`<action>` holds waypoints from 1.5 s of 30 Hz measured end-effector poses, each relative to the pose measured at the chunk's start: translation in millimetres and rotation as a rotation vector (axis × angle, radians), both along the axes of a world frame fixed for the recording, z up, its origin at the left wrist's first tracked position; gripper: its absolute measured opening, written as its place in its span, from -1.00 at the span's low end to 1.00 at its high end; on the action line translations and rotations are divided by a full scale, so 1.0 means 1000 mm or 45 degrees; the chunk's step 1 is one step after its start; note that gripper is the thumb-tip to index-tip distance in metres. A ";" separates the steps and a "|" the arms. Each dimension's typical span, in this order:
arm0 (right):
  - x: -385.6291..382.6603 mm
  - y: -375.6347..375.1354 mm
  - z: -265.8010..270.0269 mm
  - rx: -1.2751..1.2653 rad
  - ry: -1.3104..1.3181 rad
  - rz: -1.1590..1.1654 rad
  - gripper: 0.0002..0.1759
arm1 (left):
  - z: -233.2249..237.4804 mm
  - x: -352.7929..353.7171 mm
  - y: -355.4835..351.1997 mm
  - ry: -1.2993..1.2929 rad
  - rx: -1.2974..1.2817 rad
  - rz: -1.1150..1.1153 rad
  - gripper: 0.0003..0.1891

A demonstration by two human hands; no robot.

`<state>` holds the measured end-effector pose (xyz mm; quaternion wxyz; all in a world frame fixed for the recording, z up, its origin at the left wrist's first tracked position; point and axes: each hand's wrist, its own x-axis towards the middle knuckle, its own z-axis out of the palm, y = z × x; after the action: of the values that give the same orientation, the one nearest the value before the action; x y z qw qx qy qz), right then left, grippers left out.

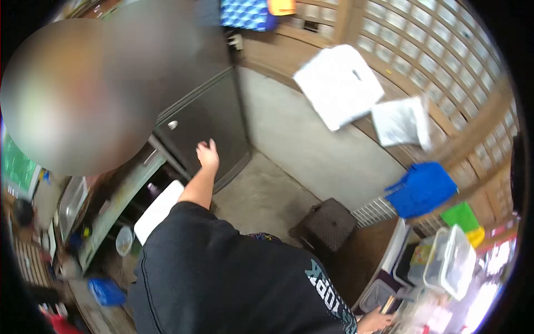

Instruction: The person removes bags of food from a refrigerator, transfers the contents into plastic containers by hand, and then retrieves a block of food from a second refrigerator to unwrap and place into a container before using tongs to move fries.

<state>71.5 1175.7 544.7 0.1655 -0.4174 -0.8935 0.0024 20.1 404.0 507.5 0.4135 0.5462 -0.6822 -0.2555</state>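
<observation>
The left hand (207, 153) is held out on a bare arm. It is loose, the fingers a bit spread, and it holds nothing. It is right in front of a dark door (214, 119). I cannot tell if it touches the door. A small round knob (173, 125) sits on the door, up and to the left of the hand. Under the arm lies a white board (157, 210), and next to that is a clear tub (124, 240).

The right hand (375, 321) is low down by the edge of the table (389, 253). Only part of it shows, so I cannot tell if it is loose or holding something. Near it, on the table, stands a clear box (448, 259) with a lid.

The person wears a black shirt (222, 278). On the gray floor (261, 195) sits a dark stool (325, 222). On the wall hang two white bags (339, 83), a blue bag (421, 188) and a green bag (460, 216). Another person is close by at the top left, blurred.
</observation>
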 end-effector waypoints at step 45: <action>-0.100 -0.698 0.166 -1.707 -0.156 2.056 -0.07 | 0.183 0.001 -0.212 0.549 -0.547 -0.998 -0.78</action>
<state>-28.7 477.6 710.3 -0.1956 0.2968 -0.7289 0.5851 21.4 192.1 690.0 0.5214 0.0858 -0.7723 -0.3526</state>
